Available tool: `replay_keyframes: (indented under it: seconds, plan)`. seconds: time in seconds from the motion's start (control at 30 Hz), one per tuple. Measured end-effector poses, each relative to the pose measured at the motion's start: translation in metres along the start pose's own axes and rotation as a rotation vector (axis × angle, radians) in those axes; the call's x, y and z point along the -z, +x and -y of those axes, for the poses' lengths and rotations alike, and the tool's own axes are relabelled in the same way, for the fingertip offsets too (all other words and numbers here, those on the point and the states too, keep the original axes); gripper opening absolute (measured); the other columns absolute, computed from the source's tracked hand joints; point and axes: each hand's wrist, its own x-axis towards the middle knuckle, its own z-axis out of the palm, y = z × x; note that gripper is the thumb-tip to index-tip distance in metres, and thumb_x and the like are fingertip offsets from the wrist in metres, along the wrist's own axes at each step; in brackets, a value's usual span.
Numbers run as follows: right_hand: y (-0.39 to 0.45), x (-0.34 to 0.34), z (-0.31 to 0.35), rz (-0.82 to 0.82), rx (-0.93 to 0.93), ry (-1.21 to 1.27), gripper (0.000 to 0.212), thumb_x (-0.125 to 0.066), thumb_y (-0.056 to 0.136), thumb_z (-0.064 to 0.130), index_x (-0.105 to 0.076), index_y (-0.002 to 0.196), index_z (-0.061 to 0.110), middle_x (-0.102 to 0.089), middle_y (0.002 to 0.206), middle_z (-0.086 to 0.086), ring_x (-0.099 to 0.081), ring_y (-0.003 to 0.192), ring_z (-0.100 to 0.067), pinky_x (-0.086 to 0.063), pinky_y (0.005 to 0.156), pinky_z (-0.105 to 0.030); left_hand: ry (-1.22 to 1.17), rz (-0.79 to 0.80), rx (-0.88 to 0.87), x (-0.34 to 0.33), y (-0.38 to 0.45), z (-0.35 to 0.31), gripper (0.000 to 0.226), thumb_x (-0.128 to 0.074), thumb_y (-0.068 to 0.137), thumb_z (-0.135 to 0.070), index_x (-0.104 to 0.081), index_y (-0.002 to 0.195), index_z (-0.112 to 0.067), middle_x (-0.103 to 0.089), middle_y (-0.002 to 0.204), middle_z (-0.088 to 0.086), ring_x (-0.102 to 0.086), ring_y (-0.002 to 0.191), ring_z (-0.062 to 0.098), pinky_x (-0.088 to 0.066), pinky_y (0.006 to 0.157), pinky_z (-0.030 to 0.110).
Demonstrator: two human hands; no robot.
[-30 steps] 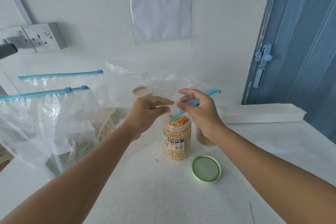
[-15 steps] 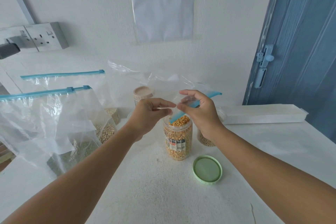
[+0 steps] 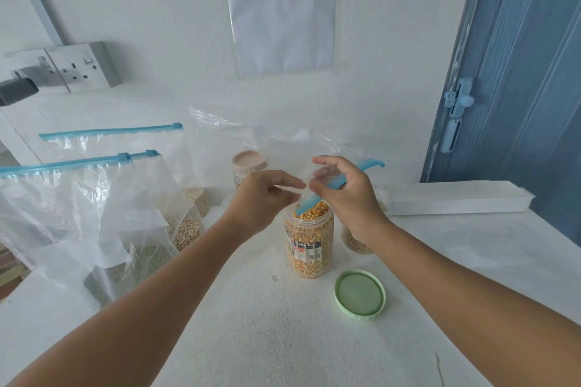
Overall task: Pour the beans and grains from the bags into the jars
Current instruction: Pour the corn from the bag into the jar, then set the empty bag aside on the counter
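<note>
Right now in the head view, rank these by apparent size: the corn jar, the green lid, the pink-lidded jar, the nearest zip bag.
1. nearest zip bag, by far the largest
2. corn jar
3. green lid
4. pink-lidded jar, though it is farther back and partly hidden behind the left hand, so its rank is unsure.

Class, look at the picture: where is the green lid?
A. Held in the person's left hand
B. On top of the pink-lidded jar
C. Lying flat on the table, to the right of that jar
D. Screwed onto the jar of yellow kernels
C: the green lid lies flat on the white table, right of the open jar of yellow kernels.
</note>
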Motion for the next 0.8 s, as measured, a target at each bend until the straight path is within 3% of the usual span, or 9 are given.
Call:
replay_keyframes:
  seconds: [0.07,0.2,0.33,0.43,0.5,0.6,0.7,0.8]
  plan:
    - [-0.002,0.001,0.002,0.042,-0.02,0.035,0.047,-0.074,0.091,0.001,-0.068,0.121,0.036,-0.071,0.113,0.008,-0.07,0.107,-0.006,-0.061,0.093,-0.035,0.018,-0.012,-0.001,-0.001,0.0,0.002,0.019,-0.081,0.09,-0.01,-0.081,0.099,-0.027,-0.079,0.086,-0.007,-0.07,0.072,0.018,-0.053,0.074,0.024]
    - [-0.002,0.005,0.006,0.079,-0.035,0.059,0.048,-0.08,0.09,0.009,-0.065,0.127,0.034,-0.068,0.122,0.007,-0.07,0.104,0.0,-0.06,0.087,-0.024,0.022,-0.064,-0.022,-0.003,0.0,0.006,0.017,-0.08,0.09,-0.009,-0.08,0.099,-0.024,-0.072,0.076,-0.021,-0.054,0.058,0.006,-0.047,0.063,0.02]
    - [0.001,0.005,0.004,0.076,-0.056,0.047,0.049,-0.082,0.089,0.016,-0.065,0.129,0.038,-0.07,0.121,0.011,-0.068,0.111,-0.009,-0.06,0.088,-0.024,0.076,-0.074,-0.025,-0.005,0.003,0.005,0.018,-0.079,0.091,-0.012,-0.079,0.097,-0.029,-0.077,0.097,-0.012,-0.068,0.078,0.023,-0.059,0.08,0.04]
    - [0.003,0.005,0.003,0.054,-0.081,0.059,0.045,-0.081,0.09,0.018,-0.067,0.126,0.04,-0.072,0.118,0.012,-0.066,0.115,-0.01,-0.06,0.092,-0.03,0.055,-0.052,0.005,-0.005,0.001,0.002,0.02,-0.076,0.094,-0.012,-0.078,0.099,-0.031,-0.078,0.1,-0.012,-0.074,0.085,0.017,-0.061,0.087,0.038]
    - [0.003,0.006,0.003,0.047,-0.107,0.093,0.039,-0.08,0.09,0.019,-0.071,0.123,0.038,-0.073,0.118,0.012,-0.067,0.116,-0.013,-0.059,0.098,-0.038,-0.094,-0.026,0.059,-0.003,-0.002,-0.002,0.018,-0.075,0.094,-0.011,-0.079,0.104,-0.026,-0.08,0.103,-0.006,-0.077,0.093,0.017,-0.06,0.095,0.038]
    - [0.004,0.005,0.008,0.039,-0.203,0.335,0.024,-0.069,0.098,0.016,-0.075,0.121,0.021,-0.074,0.124,0.002,-0.074,0.109,-0.023,-0.058,0.1,-0.042,-0.362,-0.018,0.14,0.004,-0.006,-0.008,0.023,-0.066,0.099,0.0,-0.075,0.118,-0.01,-0.08,0.104,0.009,-0.078,0.095,0.026,-0.06,0.099,0.039]
    - [0.007,0.007,0.013,-0.001,-0.273,0.518,0.022,-0.064,0.099,0.008,-0.074,0.119,0.013,-0.077,0.118,-0.003,-0.075,0.106,-0.027,-0.06,0.094,-0.037,-0.464,0.005,0.183,0.007,-0.012,-0.011,0.034,-0.064,0.1,0.001,-0.067,0.132,-0.01,-0.08,0.108,0.012,-0.078,0.099,0.03,-0.059,0.098,0.035]
    - [0.007,0.005,0.017,-0.009,-0.279,0.546,0.025,-0.064,0.099,0.003,-0.074,0.12,0.011,-0.078,0.116,-0.004,-0.076,0.105,-0.027,-0.061,0.088,-0.032,-0.487,0.039,0.198,0.008,-0.017,-0.015,0.039,-0.064,0.1,-0.001,-0.063,0.137,-0.011,-0.08,0.11,0.011,-0.077,0.101,0.028,-0.059,0.099,0.035]
